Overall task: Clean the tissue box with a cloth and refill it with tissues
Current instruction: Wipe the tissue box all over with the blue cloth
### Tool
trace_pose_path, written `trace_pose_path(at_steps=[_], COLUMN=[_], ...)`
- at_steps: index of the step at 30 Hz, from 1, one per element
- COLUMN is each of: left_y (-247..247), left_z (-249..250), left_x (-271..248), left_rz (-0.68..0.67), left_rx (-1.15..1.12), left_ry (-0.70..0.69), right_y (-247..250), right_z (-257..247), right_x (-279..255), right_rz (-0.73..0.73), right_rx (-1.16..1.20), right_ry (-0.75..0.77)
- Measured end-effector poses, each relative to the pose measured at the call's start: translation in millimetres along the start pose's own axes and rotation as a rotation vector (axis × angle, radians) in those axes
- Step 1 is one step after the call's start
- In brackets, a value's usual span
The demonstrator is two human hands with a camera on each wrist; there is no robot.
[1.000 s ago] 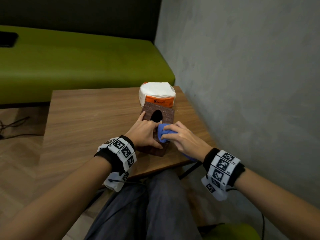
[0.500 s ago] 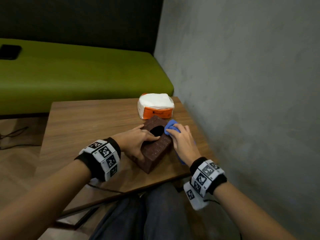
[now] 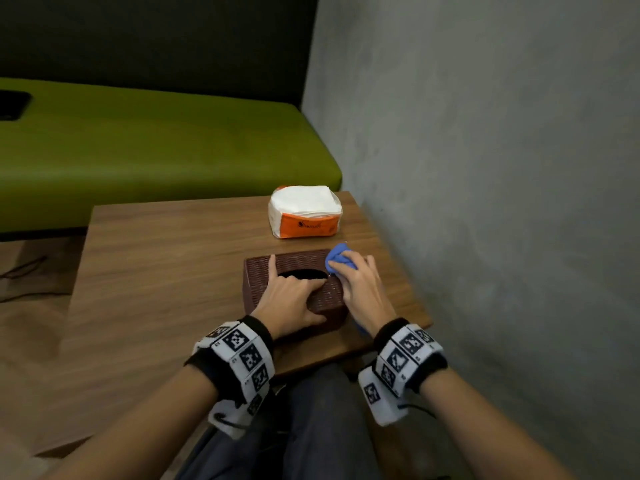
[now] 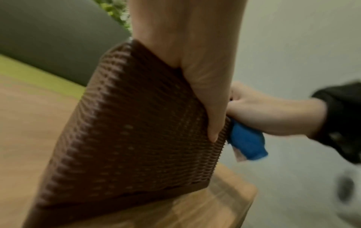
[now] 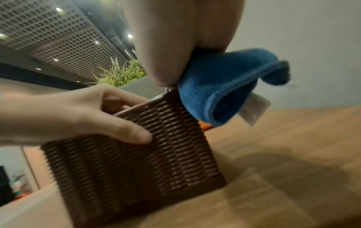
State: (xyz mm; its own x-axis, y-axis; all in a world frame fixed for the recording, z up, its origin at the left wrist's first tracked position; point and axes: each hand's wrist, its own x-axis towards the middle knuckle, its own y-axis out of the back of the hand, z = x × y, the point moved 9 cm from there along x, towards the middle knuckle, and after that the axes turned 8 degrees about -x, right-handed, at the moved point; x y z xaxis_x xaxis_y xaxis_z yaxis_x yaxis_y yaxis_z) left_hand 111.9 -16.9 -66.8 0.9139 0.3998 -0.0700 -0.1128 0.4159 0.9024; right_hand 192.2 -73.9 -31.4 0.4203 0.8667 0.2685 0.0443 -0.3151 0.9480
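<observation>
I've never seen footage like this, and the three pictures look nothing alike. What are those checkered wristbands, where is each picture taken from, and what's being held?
There is no machine here: a person works with bare hands. The checkered bands carry a small camera on each wrist, and a third camera sits on the head.

The head view looks down at a wooden table. On it stand a brown woven tissue box and, behind it, a pack of tissues.

The left hand grips the box, thumb on its near side and fingers at the top opening. The right hand holds a blue cloth against the box's right end.

The other two pictures are the wrist views, each looking along its own hand, so the box looms large and tilted.
</observation>
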Motion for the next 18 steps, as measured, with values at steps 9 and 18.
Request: trace_pose_path(at_steps=[9, 18], left_y=[2.4, 8.2], left_z=[8.3, 1.6], left_x=[-2.6, -4.6], left_rz=[-0.039, -0.085], left_rx=[0.017, 0.022], left_ry=[-0.067, -0.086], right_y=[4.8, 5.6], right_z=[4.8, -2.6], right_x=[-9.8, -25.9], right_rz=[0.025, -0.014], right_rx=[0.037, 0.015], right_ry=[0.016, 0.072])
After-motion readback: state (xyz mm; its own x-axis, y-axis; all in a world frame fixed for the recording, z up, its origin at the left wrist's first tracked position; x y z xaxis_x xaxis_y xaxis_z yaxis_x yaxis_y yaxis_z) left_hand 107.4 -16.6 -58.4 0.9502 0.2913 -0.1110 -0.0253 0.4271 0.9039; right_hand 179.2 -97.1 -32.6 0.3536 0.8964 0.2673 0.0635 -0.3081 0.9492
